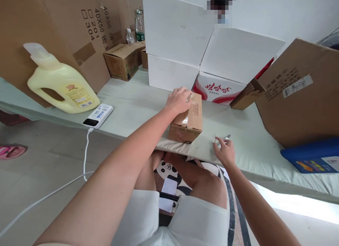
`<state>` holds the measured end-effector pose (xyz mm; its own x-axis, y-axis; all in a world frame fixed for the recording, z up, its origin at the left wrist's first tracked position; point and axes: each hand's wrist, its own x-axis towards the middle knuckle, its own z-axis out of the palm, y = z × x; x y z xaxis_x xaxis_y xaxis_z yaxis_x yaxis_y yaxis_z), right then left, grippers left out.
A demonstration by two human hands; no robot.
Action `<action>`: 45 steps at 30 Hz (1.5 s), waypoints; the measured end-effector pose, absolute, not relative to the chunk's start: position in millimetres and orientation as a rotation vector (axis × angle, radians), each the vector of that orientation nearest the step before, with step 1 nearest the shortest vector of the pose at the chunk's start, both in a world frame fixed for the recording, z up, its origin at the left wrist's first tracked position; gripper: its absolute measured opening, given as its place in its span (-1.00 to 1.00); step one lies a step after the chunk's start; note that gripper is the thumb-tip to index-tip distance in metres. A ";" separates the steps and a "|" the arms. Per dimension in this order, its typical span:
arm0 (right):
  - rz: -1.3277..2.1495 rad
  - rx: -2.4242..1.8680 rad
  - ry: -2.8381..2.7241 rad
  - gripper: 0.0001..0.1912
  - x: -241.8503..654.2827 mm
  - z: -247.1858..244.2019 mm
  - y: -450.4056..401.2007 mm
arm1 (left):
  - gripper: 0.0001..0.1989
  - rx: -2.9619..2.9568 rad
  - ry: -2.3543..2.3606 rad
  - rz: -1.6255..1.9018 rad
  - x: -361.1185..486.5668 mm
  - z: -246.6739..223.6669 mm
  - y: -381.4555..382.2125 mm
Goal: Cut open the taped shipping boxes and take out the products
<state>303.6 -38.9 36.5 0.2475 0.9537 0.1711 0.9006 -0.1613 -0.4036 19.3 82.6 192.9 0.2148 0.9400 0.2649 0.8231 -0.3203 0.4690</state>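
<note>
A small brown cardboard box (196,115) sits on the cloth-covered table in front of me, a strip of clear tape along its top. My left hand (179,99) rests over its far left top edge, the fingers curled down onto the cardboard. To the right of the box, my right hand (224,151) is low over the tabletop. Between its thumb and fingers is a small light-coloured utility knife (227,137), with its narrow tip showing beyond the fingers. The palm hides part of the knife.
White cartons (173,71) stand stacked behind the box. At left are a yellow detergent jug (62,83), a power bank (98,116) with a white cable, and a small carton (120,62). A large cardboard sheet (302,90) and a blue container (312,156) stand at right.
</note>
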 end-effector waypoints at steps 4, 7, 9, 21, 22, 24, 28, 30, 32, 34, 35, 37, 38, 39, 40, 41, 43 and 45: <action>0.339 -2.238 -1.690 -0.69 319.9 36.3 -32.6 | -0.63 2.185 1.589 0.646 14.3 169.3 99.0; 0.392 -2.321 -1.604 -0.80 328.0 40.3 -26.7 | -0.67 2.169 1.662 0.672 20.2 164.1 92.3; 0.420 -2.358 -1.509 -0.74 333.7 45.9 -22.5 | -0.72 2.192 1.695 0.694 24.9 167.0 85.0; 0.879 -1.430 -1.098 -0.43 295.0 137.8 -15.5 | -0.76 1.995 1.818 0.909 40.5 161.7 92.9; 0.900 -1.273 -1.098 -0.49 281.8 151.0 -10.6 | -0.73 1.959 1.819 0.925 39.9 158.4 95.4; 0.929 -1.095 -1.135 -0.58 251.5 172.2 3.5 | -0.65 1.914 1.784 0.912 37.7 154.0 98.4; 0.846 -1.099 -1.208 -0.76 190.0 184.6 34.4 | -0.58 1.914 1.725 0.867 34.0 156.4 95.4; 0.844 -1.190 -1.215 -0.76 168.9 179.2 42.0 | -0.57 1.922 1.742 0.833 33.7 160.4 91.6; 0.853 -1.283 -1.248 -0.80 158.0 171.8 43.0 | -0.56 1.910 1.758 0.796 34.1 163.8 88.6; 0.814 -1.358 -1.308 -0.78 155.7 166.4 40.7 | -0.56 1.899 1.751 0.777 34.4 165.7 87.2; 0.770 -1.388 -1.341 -0.77 156.4 165.0 39.6 | -0.56 1.895 1.747 0.775 34.4 166.1 87.2; 0.654 -1.439 -1.395 -0.77 158.9 164.3 39.2 | -0.56 1.895 1.745 0.778 34.3 166.4 87.6; 0.595 -1.464 -1.419 -0.77 159.9 164.7 39.7 | -0.56 1.894 1.749 0.783 34.3 166.5 87.9; 0.545 -1.488 -1.438 -0.76 160.6 165.3 40.3 | -0.56 1.892 1.753 0.785 34.4 166.6 88.1; 0.511 -1.509 -1.453 -0.75 160.9 166.0 40.9 | -0.57 1.892 1.756 0.784 34.7 166.8 88.1; 0.496 -1.529 -1.461 -0.73 160.8 166.6 41.1 | -0.57 1.893 1.757 0.780 35.1 166.9 88.0; 0.489 -1.566 -1.464 -0.68 159.9 167.6 40.2 | -0.58 1.894 1.758 0.775 36.1 166.9 87.8; 0.447 -1.596 -1.488 -0.65 158.0 168.2 37.7 | -0.58 1.895 1.758 0.781 36.9 166.2 87.7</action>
<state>158.0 37.7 168.2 0.2166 0.9298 0.2976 0.6119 0.1083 -0.7835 36.9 87.7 166.2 0.0333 0.9935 0.1086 0.7466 -0.0969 0.6582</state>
